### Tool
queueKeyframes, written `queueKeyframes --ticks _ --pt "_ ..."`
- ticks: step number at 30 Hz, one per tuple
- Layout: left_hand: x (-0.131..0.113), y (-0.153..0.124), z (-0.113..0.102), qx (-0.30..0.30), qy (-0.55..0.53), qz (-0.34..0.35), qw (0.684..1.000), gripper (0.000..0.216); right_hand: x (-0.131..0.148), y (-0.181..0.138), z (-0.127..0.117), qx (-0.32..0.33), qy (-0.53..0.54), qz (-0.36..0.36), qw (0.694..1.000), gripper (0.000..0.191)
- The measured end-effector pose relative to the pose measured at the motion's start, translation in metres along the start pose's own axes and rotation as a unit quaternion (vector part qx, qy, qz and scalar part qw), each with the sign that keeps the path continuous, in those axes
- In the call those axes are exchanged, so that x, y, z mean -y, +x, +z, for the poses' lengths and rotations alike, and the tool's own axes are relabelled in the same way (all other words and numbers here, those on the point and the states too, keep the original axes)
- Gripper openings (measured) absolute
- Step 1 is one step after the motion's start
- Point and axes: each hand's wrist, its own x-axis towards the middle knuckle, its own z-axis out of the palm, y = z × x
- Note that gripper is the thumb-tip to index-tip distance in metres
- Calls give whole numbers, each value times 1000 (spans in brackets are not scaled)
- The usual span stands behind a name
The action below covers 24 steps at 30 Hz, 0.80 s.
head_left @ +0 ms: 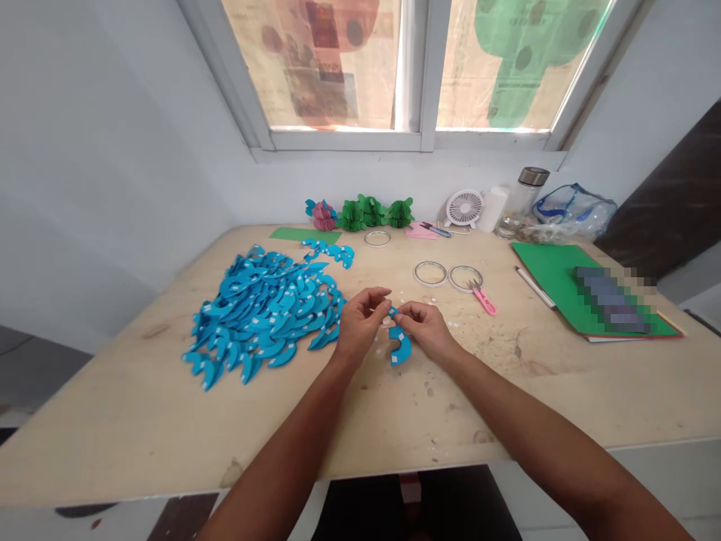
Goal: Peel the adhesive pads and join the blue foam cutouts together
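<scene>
A curved blue paper piece (400, 346) with small white squares on it hangs between my two hands over the middle of the wooden table (140, 421). My right hand (426, 329) pinches its upper end. My left hand (360, 323) is closed in a pinch right beside that end, fingertips touching the piece or something tiny on it. A large heap of the same blue curved pieces (262, 312) lies just left of my left hand.
Three tape rings (430, 272) lie beyond my hands, and pink snips (483, 297) rest by one. Green and red sheets (563, 282) sit at the right. Along the back wall stand green paper ornaments (375, 213), a small white fan (464, 208) and a jar (525, 197).
</scene>
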Motion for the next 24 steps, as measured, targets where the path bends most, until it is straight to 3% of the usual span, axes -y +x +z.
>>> queueKeyframes --ticks 3,9,19,24 --pt "-2 0 -4 -31 92 88 991 11 -2 2 -1 -27 4 5 1000 25" --pt "-6 -2 -6 26 260 236 936 9 -5 5 -5 -41 -3 -6 999 22" --pt "2 -1 -3 48 341 299 890 18 -9 6 -8 -58 -88 -38 994 16" --pt "2 -1 -3 46 328 290 898 18 -4 3 -7 -72 -175 -81 979 10"
